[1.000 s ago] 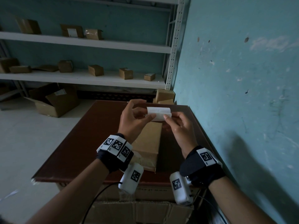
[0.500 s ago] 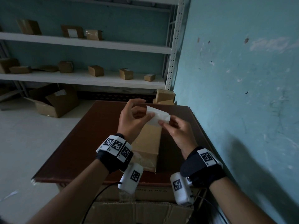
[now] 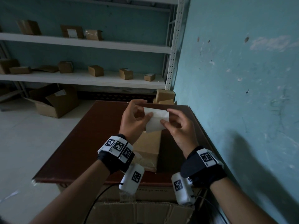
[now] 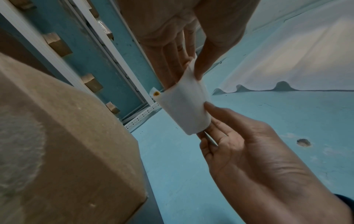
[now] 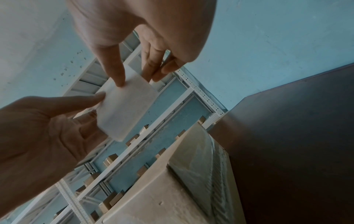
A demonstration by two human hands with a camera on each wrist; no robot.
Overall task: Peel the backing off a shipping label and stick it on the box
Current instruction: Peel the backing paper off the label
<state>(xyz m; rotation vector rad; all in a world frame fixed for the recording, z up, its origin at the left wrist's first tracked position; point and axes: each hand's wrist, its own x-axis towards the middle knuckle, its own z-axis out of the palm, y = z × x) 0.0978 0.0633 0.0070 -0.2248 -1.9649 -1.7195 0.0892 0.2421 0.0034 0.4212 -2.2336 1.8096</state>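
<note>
Label was still in the air, backing only partly off

You had the small white paper shipping label (image 3: 156,121) pinched at one edge by your left hand (image 3: 133,122) and at the other by your right hand (image 3: 178,128), both thumbs clamped on it, hovering above the plain brown cardboard box (image 3: 149,147) on the dark brown wooden table (image 3: 90,143). My worry: the limp peeled sheet could've curled and stuck to itself or your fingers, or gone down crooked, since nothing was holding that box steady.
</note>
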